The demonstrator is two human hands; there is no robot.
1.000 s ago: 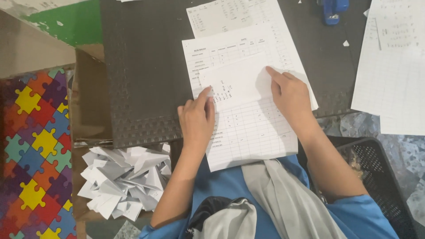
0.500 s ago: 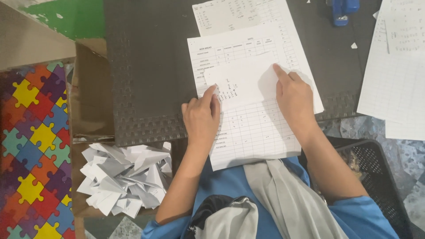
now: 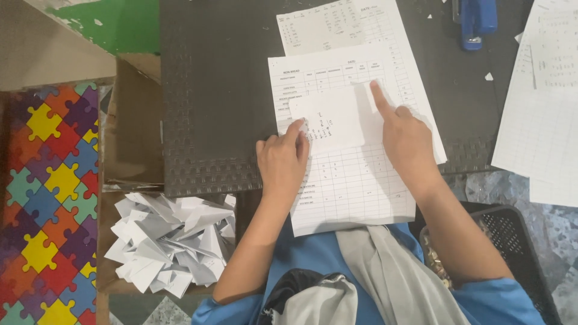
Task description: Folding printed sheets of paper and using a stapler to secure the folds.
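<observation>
A small folded sheet of paper [image 3: 328, 123] lies on top of a printed form [image 3: 349, 180], which rests on a dark textured mat [image 3: 205, 108] and hangs over its near edge toward the person's lap. The folded sheet sits between the two hands, touched by both.

The left hand [image 3: 282, 165] lies palm down at the sheet's lower left corner. Its fingers are drawn loosely together, and the fingertips press on the paper's left edge, pinning it to the form; it grips nothing. The right hand [image 3: 404, 141] is at the sheet's right side. Its index finger is stretched out straight, the tip pressing down at the upper right edge of the folded sheet, while the other fingers are curled in toward the palm. It pinches nothing either; it only presses.

A second printed sheet [image 3: 337, 24] lies under the form, farther up the mat. To the right, partly off the mat, is a large sheet of squared paper [image 3: 536, 120]. A blue stapler [image 3: 472, 21] stands at the top edge of the view, well apart from the hands. Left of the person's left arm, below the mat, a heap of folded white paper pieces [image 3: 171, 241] fills a cardboard box. A bright puzzle-pattern floor mat [image 3: 42, 198] lies at far left, and a black plastic basket [image 3: 512, 247] sits by the right arm.
</observation>
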